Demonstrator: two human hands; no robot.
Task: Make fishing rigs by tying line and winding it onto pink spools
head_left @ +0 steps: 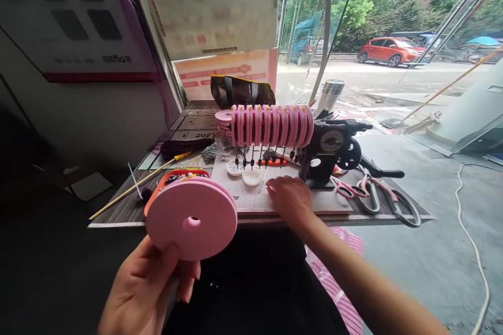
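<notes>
Left hand point(147, 288) is nearest, low in the view. Its thumb and fingers are closed on the lower rim of a pink disc point(191, 218) with a small hole in its middle. The disc is held on edge in the air, just before the table's front edge point(118, 224), and bears no print. Right hand point(291, 200) lies palm down on the pale board point(251, 200) past that edge, fingers bent; whether they pinch anything I cannot tell. Just beyond its fingertips sits a white round lid point(252, 176).

Left of the board, an orange tray point(176, 174) is partly hidden by the disc, and a thin stick point(137, 184) juts over the table edge. Right of the hand lie red-handled scissors point(344, 188) and larger grey scissors point(387, 200) near the table's right corner. Open floor with a white cable point(471, 241) lies beyond.

Behind the hand stands a black winder point(330, 152) with a round dial, its marks too small to read. It carries a row of pink spools point(271, 125). Farther left, a dark plate point(194, 136) shows the digits "202". The wall panel point(98, 57) has blurred print. Outside the glass stands a red car point(389, 51).
</notes>
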